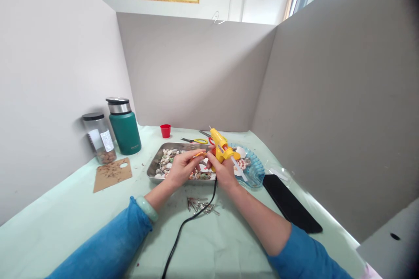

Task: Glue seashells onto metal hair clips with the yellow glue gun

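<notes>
My right hand (pixel 224 171) is closed round the handle of a yellow hot glue gun (pixel 221 148), with a clear glue stick (pixel 238 169) sticking out of its back end. Its black cord runs down toward me. Fingers of my left hand (pixel 181 167) pinch a small orange piece (pixel 198 155), whose kind I cannot make out, close to my right fingertips. Both hands are above a metal tray (pixel 153 163) full of small seashells (pixel 166 157). Just to the right, a blue scalloped dish (pixel 256 165) holds larger shells.
Metal hair clips (pixel 199 205) lie in a pile before the tray. Scissors (pixel 196 141) and a red cup (pixel 165 130) are behind it. Left stand a green flask (pixel 125 128), a clear jar (pixel 100 137) and a cardboard piece (pixel 113 174). A black flat slab (pixel 291 202) lies right. Grey panels enclose the table.
</notes>
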Available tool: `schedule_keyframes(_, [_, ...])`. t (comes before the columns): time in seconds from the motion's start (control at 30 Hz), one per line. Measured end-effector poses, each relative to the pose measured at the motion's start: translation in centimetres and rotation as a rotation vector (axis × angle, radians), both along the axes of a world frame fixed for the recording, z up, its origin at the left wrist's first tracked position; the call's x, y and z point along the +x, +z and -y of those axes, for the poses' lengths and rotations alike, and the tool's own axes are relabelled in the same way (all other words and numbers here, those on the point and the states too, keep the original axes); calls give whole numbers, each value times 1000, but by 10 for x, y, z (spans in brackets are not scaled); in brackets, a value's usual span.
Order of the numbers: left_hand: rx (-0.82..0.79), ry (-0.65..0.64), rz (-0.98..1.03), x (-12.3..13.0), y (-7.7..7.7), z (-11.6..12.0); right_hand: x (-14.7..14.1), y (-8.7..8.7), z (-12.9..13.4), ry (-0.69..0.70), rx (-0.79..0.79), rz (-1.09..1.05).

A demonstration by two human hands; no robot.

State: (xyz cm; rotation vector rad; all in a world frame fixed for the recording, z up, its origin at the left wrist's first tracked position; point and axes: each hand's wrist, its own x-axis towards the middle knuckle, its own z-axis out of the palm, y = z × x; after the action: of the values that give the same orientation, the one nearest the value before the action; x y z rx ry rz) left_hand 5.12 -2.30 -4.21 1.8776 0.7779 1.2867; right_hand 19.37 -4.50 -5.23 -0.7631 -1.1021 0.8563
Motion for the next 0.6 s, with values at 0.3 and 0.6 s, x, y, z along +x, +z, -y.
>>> schedule_keyframes(0.3, [-76,-56,-8,1,0,-2,3,4,-2,38,-71,-32])
schedule_keyframes(0.6, [-76,2,-29,1,0,-2,6,3,-3,114,-65,-2])
